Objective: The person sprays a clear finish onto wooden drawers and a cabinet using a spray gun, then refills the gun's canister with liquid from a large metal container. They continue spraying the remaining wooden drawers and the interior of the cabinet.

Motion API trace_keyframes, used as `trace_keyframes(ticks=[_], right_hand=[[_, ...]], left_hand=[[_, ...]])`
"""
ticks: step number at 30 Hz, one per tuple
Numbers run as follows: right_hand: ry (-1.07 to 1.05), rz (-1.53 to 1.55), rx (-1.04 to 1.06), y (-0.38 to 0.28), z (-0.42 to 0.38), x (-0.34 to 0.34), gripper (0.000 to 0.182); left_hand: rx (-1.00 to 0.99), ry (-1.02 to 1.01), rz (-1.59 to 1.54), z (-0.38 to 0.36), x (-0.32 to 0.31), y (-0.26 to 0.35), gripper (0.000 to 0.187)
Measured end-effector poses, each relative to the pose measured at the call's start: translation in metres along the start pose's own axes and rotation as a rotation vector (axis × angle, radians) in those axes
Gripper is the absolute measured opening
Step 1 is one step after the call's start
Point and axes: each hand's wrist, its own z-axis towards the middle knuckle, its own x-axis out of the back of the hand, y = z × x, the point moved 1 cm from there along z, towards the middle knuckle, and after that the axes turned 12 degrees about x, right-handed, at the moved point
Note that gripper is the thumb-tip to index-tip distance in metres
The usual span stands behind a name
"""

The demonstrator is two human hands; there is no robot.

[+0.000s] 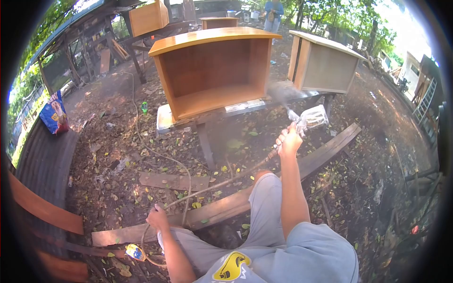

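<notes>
My right hand (289, 140) is wrapped round the handle of a spray gun (296, 118), with a whitish cup (315, 118) on its side. A hazy spray shows off the gun's front, near the right end of an orange-brown wooden drawer (214, 70). The drawer stands with its open side facing me on a low support. My left hand (157, 219) is closed on the air hose (212, 187), which runs across to the bottom of the gun. A pale, greyish drawer (325, 63) is to the right of the orange-brown one.
Long wooden planks (226, 207) lie on the leafy ground before me. A blue bag (54, 114) sits on corrugated metal (47, 165) at left. Another drawer (149, 19) is further back, and a person in blue (272, 14) stands there. A ladder (425, 100) leans at right.
</notes>
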Motion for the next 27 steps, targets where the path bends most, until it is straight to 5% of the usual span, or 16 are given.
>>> trace_keyframes(ticks=[8,13,15,19,20,27], right_hand=[[0.031,-0.148,0.13,0.041,-0.014,-0.017,0.022],[-0.169,0.003,0.346,0.042,-0.01,-0.094,0.027],[-0.209,-0.047,0.248,0.024,-0.023,-0.122,0.028],[-0.05,-0.198,0.497,0.054,-0.017,-0.133,0.025],[-0.003,-0.394,0.469,0.072,-0.012,-0.121,0.03],[0.174,-0.4,0.247,0.096,-0.051,-0.059,0.027]], left_hand=[[-0.006,-0.025,0.029,-0.002,0.001,0.003,0.037],[0.011,-0.032,-0.026,-0.005,0.005,0.006,0.036],[0.042,-0.063,-0.06,-0.007,0.01,0.01,0.039],[0.013,-0.053,-0.02,-0.007,0.011,0.008,0.041],[0.028,-0.063,0.013,-0.006,0.011,0.004,0.038],[0.164,-0.015,0.016,-0.007,0.027,-0.003,0.031]])
